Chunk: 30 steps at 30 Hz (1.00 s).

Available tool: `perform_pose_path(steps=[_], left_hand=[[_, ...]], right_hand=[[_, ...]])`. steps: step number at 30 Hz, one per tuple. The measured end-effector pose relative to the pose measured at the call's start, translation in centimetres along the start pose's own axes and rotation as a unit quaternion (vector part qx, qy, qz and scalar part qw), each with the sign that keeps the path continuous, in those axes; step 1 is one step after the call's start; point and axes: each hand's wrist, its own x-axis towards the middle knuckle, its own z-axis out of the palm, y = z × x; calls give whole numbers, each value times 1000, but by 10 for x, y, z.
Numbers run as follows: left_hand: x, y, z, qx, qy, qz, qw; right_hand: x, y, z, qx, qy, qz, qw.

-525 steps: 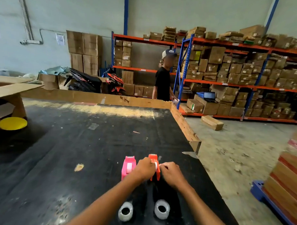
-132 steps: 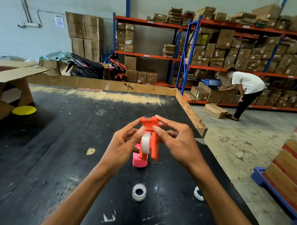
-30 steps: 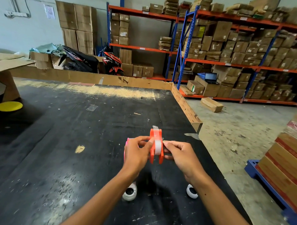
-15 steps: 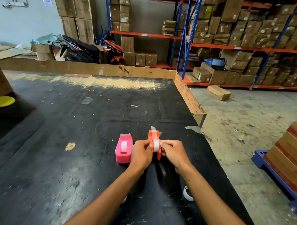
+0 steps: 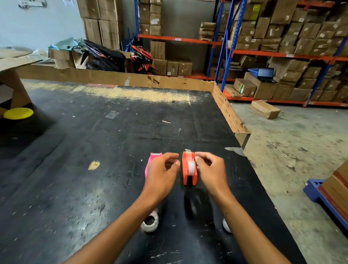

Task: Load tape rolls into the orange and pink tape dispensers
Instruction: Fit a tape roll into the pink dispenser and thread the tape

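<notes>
The orange tape dispenser (image 5: 189, 172) stands upright on the black table (image 5: 79, 168) with a white tape roll seated in it. Just left of it is the pink dispenser (image 5: 150, 162), mostly hidden behind my left hand (image 5: 162, 176). That hand hovers with curled fingers and holds nothing, a small gap away from the orange dispenser. My right hand (image 5: 212, 171) is at the orange dispenser's right side, fingertips close to its top edge, with no grip on it. Two white tape rolls lie nearer me: one (image 5: 150, 223) under my left forearm, the other (image 5: 225, 225) half hidden by my right forearm.
A raised cardboard rim (image 5: 115, 78) runs along the table's far and right edges. A yellow disc (image 5: 18, 113) and a cardboard box (image 5: 11, 82) sit at the far left. Right of the table are concrete floor, a blue pallet (image 5: 321, 192) with stacked boxes, and shelving (image 5: 290, 55).
The orange dispenser now rests on the table beside the pink one. Both hands have come off it, and their fingers have loosened and spread slightly.
</notes>
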Motion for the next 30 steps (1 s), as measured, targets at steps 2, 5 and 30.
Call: perform_pose_path(steps=[2,5,30], left_hand=[[2,-8,-21,17,38,6,999],[6,-32,-44,93,-2,-56,994],[-10,-68,-55,113,-48,9,992]], right_hand=[[1,-5,13,-10,-36,-30,999],[2,-14,40,-53,-130,-50,989],[-18,-52,88,-427,-218,-80,874]])
